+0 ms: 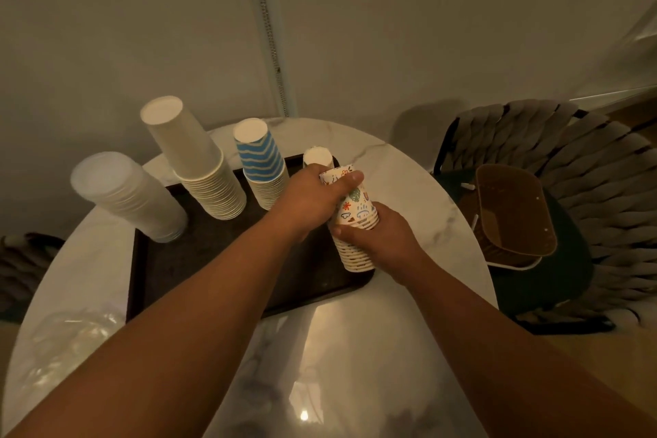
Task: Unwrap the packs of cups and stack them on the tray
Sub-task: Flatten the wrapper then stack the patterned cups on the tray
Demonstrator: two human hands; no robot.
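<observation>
You've got both hands on the doodle-print cup stack (355, 224) at the near right corner of the dark tray (199, 260). Left hand (313, 199) grips the upper part, thumb across the top cup; right hand (384, 238) curls round the lower rims, w/ the stack's base sitting on the tray.

Count of stacks, all upside down: 5 in total. One translucent plastic stack (124, 195) at the tray's far left edge — can't tell whether it's fully on the tray; one plain white paper stack (199, 163), tallest; one blue-zigzag stack (263, 167); one small stack (318, 156) just behind your left hand, mostly hidden, pattern unclear; plus the one you're holding. Cups per stack are too tightly nested to count.

1 tray, on 1 round marble-look table (409, 181). Crumpled clear wrap (71, 341) lies on the table near left, beside the tray. 1 woven-back chair (586, 188) to the right — a brown basket (515, 217) sits on its seat.
</observation>
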